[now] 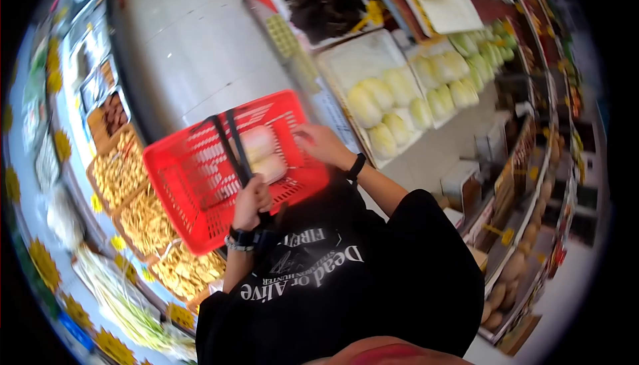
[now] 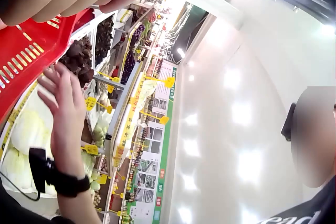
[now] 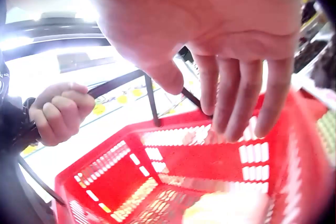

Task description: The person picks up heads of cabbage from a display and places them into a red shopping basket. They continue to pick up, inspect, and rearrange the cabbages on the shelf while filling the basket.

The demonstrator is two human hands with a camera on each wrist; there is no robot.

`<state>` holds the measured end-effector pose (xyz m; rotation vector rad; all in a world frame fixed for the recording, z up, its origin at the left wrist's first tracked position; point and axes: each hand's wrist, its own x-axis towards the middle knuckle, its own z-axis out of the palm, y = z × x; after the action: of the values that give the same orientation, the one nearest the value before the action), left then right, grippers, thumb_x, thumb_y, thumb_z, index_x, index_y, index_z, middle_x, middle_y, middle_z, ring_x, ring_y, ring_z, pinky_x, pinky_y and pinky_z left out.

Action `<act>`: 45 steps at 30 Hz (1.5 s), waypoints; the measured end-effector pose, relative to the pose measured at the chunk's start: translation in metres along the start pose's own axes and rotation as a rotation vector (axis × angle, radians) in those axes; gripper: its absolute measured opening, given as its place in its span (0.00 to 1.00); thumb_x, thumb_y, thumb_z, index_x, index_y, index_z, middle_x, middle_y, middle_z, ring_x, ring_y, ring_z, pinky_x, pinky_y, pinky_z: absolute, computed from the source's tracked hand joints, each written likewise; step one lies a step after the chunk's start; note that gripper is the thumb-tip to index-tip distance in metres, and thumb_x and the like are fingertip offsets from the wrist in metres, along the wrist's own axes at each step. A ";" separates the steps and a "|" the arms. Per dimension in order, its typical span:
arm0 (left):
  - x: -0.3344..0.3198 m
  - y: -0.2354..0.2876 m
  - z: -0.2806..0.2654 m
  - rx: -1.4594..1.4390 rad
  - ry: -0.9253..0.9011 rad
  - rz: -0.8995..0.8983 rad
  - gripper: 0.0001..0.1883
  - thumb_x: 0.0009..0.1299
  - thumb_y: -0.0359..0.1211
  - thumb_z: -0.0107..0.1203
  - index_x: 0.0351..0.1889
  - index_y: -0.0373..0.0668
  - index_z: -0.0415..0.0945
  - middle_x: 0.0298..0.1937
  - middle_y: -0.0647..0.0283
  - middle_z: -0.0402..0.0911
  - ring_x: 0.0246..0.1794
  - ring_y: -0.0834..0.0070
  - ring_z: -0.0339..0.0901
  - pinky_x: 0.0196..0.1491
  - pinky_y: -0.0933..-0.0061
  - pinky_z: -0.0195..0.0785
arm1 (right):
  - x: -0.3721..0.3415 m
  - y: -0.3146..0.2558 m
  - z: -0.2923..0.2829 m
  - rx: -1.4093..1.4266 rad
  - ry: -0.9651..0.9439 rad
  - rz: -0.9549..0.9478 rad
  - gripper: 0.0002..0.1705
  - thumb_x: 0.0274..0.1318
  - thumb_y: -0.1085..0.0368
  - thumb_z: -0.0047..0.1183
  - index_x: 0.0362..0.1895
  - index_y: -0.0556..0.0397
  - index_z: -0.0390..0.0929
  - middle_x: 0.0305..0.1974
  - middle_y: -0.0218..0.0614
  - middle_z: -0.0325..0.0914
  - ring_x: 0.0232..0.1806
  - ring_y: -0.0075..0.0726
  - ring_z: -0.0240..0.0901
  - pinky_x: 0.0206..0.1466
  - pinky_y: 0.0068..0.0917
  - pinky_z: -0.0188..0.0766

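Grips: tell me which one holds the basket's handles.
The left grip, its fingers curled round the black handles of the red basket; the right grip hangs open over the basket, holding nothing.

Basket point(image 1: 192, 217): red plastic, rectangular, slotted on walls and floor, open at the top, held up by its handles.
Handles point(image 1: 228, 151): black, slim, raised and gripped together at the near side.
Bundles point(image 1: 258, 142): two, pale, rounded, laid side by side in the basket's right part; contents blurred.

Glossy pale tiled floor point(image 1: 193, 32); white ceiling point(image 2: 210, 98), bright lights point(image 2: 249, 166); green-edged wall panel point(image 2: 149, 182); produce shelves point(image 1: 538, 265); display crates point(image 1: 114, 214) opposite, yellow tags point(image 1: 118, 242).
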<state>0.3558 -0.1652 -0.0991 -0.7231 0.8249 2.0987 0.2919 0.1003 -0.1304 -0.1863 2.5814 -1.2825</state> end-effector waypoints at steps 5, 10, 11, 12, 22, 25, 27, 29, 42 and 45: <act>0.010 0.010 0.015 -0.029 0.036 0.024 0.19 0.79 0.38 0.42 0.22 0.51 0.59 0.12 0.77 0.50 0.09 0.85 0.45 0.14 0.80 0.44 | -0.078 0.122 -0.061 -0.183 0.422 0.292 0.22 0.56 0.57 0.58 0.51 0.55 0.77 0.44 0.47 0.81 0.47 0.52 0.78 0.52 0.43 0.74; 0.018 0.004 0.041 0.034 0.043 0.060 0.18 0.80 0.39 0.42 0.24 0.51 0.59 0.12 0.76 0.50 0.09 0.85 0.45 0.14 0.79 0.44 | -0.162 0.241 -0.082 -0.496 0.554 0.660 0.35 0.50 0.53 0.64 0.61 0.53 0.70 0.55 0.52 0.73 0.58 0.57 0.68 0.59 0.46 0.70; 0.019 0.002 0.047 0.040 0.060 0.063 0.18 0.80 0.39 0.42 0.24 0.51 0.58 0.12 0.76 0.50 0.09 0.85 0.45 0.14 0.79 0.44 | -0.173 0.259 -0.086 -0.473 0.542 0.733 0.37 0.49 0.52 0.65 0.62 0.53 0.69 0.56 0.52 0.72 0.59 0.58 0.67 0.60 0.47 0.69; 0.019 0.000 0.054 0.045 0.079 0.067 0.18 0.80 0.40 0.42 0.24 0.51 0.58 0.12 0.76 0.50 0.09 0.85 0.45 0.14 0.79 0.44 | -0.182 0.273 -0.090 -0.447 0.528 0.805 0.39 0.48 0.52 0.65 0.62 0.53 0.68 0.57 0.53 0.71 0.60 0.60 0.66 0.61 0.47 0.69; 0.037 -0.042 0.106 0.127 0.151 0.112 0.20 0.80 0.40 0.41 0.21 0.52 0.58 0.12 0.78 0.50 0.08 0.85 0.46 0.14 0.80 0.43 | -0.180 0.414 -0.152 -0.446 0.404 0.820 0.55 0.42 0.43 0.70 0.72 0.48 0.60 0.67 0.47 0.66 0.68 0.56 0.60 0.64 0.51 0.68; 0.039 -0.057 0.122 0.153 0.222 0.113 0.20 0.80 0.40 0.41 0.21 0.52 0.58 0.12 0.78 0.50 0.08 0.86 0.45 0.13 0.80 0.43 | -0.173 0.456 -0.160 -0.336 0.249 0.776 0.59 0.38 0.42 0.72 0.72 0.52 0.59 0.66 0.56 0.65 0.67 0.61 0.61 0.68 0.50 0.63; 0.038 -0.064 0.134 0.182 0.245 0.125 0.20 0.80 0.40 0.41 0.21 0.52 0.57 0.12 0.78 0.49 0.08 0.86 0.45 0.13 0.80 0.43 | -0.167 0.470 -0.160 -0.309 0.208 0.743 0.61 0.34 0.44 0.74 0.71 0.56 0.59 0.62 0.59 0.68 0.64 0.63 0.65 0.67 0.50 0.65; 0.039 -0.071 0.142 0.187 0.290 0.125 0.20 0.80 0.40 0.41 0.21 0.51 0.57 0.12 0.78 0.48 0.09 0.85 0.45 0.13 0.80 0.42 | -0.165 0.481 -0.162 -0.226 0.208 0.699 0.63 0.31 0.46 0.76 0.71 0.58 0.57 0.62 0.60 0.68 0.65 0.62 0.65 0.67 0.49 0.65; 0.042 -0.074 0.146 0.236 0.315 0.100 0.19 0.79 0.39 0.41 0.21 0.52 0.57 0.13 0.77 0.48 0.09 0.85 0.44 0.14 0.79 0.41 | -0.179 0.460 -0.183 -0.003 0.418 0.755 0.53 0.36 0.55 0.76 0.65 0.61 0.60 0.56 0.52 0.74 0.56 0.49 0.75 0.59 0.38 0.73; 0.044 -0.068 0.134 0.172 0.299 0.098 0.21 0.78 0.38 0.45 0.20 0.51 0.56 0.12 0.76 0.49 0.09 0.85 0.46 0.14 0.78 0.41 | -0.198 0.454 -0.190 0.294 0.587 0.827 0.50 0.46 0.58 0.73 0.68 0.60 0.57 0.58 0.48 0.73 0.55 0.42 0.74 0.57 0.34 0.73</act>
<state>0.3562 -0.0124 -0.0673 -0.9320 1.2105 1.9998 0.4273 0.5642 -0.3484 1.3313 2.3376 -1.4461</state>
